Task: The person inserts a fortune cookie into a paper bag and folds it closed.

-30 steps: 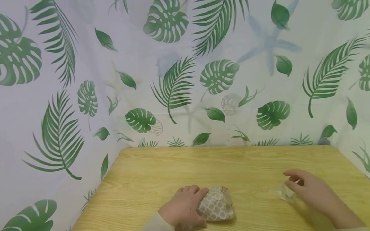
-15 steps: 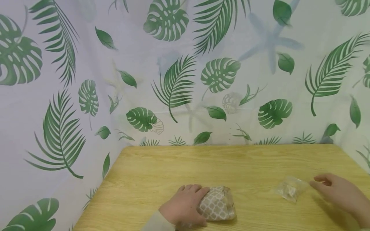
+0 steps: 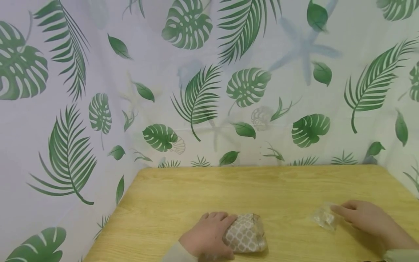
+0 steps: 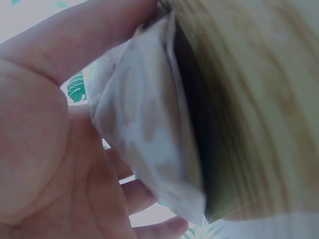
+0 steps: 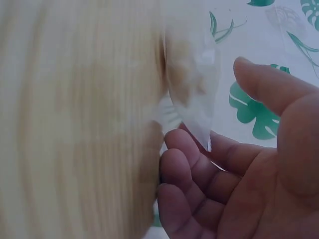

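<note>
Left hand cupped over patterned pouch at wooden table's near edge, right hand loosely fingering clear packet further right; likely light, crinkly, slippery, best pinched by an edge.

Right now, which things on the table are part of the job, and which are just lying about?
In the job:
patterned pouch, gripped by the left hand
clear packet, fingertips of the right hand at its edge

Just there:
wooden table
leaf-print curtain around it
</note>
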The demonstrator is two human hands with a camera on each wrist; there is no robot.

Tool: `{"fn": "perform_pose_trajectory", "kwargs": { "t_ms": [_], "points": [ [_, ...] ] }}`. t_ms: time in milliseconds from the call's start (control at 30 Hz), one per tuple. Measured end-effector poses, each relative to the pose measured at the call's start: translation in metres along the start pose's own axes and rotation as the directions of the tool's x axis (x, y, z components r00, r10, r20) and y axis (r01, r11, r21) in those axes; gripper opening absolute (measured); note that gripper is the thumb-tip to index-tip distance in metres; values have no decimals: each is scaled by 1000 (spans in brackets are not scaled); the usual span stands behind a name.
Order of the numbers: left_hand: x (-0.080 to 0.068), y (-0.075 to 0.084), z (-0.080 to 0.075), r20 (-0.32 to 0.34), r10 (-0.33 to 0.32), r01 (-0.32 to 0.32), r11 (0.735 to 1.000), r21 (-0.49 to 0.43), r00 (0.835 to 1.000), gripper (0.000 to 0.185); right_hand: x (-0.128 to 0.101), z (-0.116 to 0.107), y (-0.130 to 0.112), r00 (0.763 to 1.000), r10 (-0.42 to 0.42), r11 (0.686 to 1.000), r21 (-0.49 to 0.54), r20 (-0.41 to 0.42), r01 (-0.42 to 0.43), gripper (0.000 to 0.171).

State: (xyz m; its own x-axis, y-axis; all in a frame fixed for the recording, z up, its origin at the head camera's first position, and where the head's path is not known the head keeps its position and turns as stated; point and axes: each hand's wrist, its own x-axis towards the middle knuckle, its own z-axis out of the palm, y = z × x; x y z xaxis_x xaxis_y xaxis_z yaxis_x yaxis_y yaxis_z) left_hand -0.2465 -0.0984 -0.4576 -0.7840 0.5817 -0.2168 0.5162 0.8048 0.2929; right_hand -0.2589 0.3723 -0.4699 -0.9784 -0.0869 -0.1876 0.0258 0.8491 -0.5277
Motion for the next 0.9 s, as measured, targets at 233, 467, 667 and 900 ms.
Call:
{"fn": "perform_pose_trajectory", "kwargs": {
  "t_ms": [233, 467, 667, 900],
  "points": [
    [-2, 1, -2, -11, -13, 13, 1000, -17, 1000, 94, 11, 6, -15, 998, -53, 993, 106, 17, 51, 79],
    [-2, 0, 2, 4, -20, 20, 999, -38, 1000, 95, 14, 17, -24, 999, -47, 998, 45, -1, 47, 92],
    [-2, 0, 7, 11, -29, 29, 999, -39, 1000, 96, 16, 29, -31, 998, -58, 998, 3, -13, 58, 93],
    [1, -3, 8, -7, -11, 11, 999, -30, 1000, 95, 15, 29, -37, 995, -102, 980, 171, -5, 101, 66]
  ]
}}
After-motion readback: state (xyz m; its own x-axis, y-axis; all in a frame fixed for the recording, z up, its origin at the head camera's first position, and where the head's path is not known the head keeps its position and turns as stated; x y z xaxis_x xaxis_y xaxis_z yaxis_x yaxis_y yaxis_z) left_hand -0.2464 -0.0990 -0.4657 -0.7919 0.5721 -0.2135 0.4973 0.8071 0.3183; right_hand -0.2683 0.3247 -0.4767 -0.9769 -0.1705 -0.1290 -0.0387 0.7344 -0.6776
